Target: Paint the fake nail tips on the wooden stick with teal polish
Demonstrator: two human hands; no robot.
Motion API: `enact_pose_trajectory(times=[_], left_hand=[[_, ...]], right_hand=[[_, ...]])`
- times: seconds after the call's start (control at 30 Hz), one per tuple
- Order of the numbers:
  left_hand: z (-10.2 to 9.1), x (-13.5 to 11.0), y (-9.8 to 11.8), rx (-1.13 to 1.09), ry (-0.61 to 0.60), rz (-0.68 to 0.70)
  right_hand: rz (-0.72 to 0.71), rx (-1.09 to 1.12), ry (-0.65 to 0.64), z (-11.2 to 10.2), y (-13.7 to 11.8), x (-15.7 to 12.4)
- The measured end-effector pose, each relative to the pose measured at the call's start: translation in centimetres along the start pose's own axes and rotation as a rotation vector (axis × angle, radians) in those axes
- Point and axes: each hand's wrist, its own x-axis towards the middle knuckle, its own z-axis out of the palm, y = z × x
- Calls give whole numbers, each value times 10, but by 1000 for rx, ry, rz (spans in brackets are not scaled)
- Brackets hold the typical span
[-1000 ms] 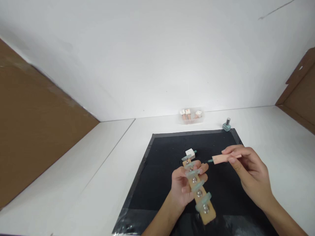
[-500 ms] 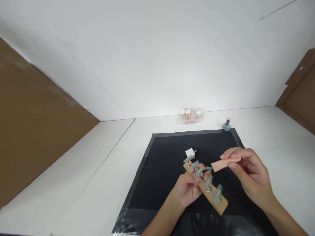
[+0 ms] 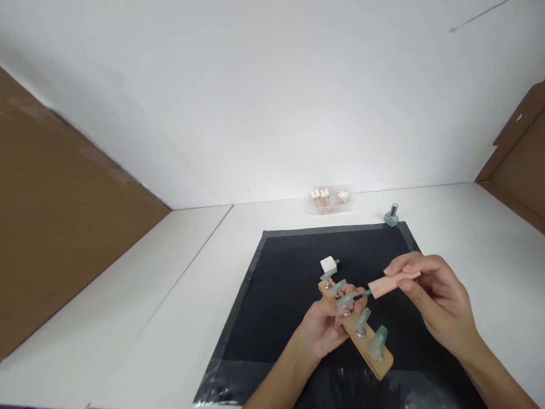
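My left hand (image 3: 326, 324) is closed around a wooden nail display strip (image 3: 367, 348), holding it at a slant over the black mat. Several translucent pale green false nails (image 3: 378, 343) stand on small metal mounts along it. My right hand (image 3: 436, 295) pinches a nail polish brush by its long pink handle (image 3: 389, 284). The brush's dark green tip points left and meets, or nearly meets, the middle nail (image 3: 347, 300); contact is hard to tell. Just beyond the strip's far end lies a white square nail polish bottle (image 3: 328, 264) with a green-stained neck.
A clear plastic box (image 3: 330, 208) at the back holds several white square bottles with pink handles. A blue-green block with a metal post (image 3: 392, 216) stands at the far right corner of the black mat (image 3: 272, 295). Brown cardboard panels (image 3: 63, 216) flank the white table.
The brush and my right hand have shifted slightly right. The strip's near end has tipped a little lower and left. The bottle and box stay put.
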Motion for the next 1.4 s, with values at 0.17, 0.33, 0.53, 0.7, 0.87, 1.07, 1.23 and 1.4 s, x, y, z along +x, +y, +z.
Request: enact_pose_trajectory(times=[0.17,0.33,0.53,0.7,0.87,1.07,1.23,1.4], left_hand=[[3,2,1,20,82,-41],[2,4,1,44,101,-47],[0,3,1,31,104,-69],[-1,2,0,33,111,-78],[4,2,1,38,155,-76],[4,0,2,33,135,-81],[1,-2,3,17,54,-96],[6,-1,3,19,18,-76]], right_hand=[[-33,9,-78,-3,-2,1],[-61,-21,-148,-6,-4,1],[-71,-28,-191,-6,-5,1],[-78,-51,-210,-6,-3,0],[-111,-69,-206,-7,-3,0],[-109,-82,-192,-7,-3,1],[-98,-91,-193,-9,-2,1],[-93,-88,-189,-9,-1,1]])
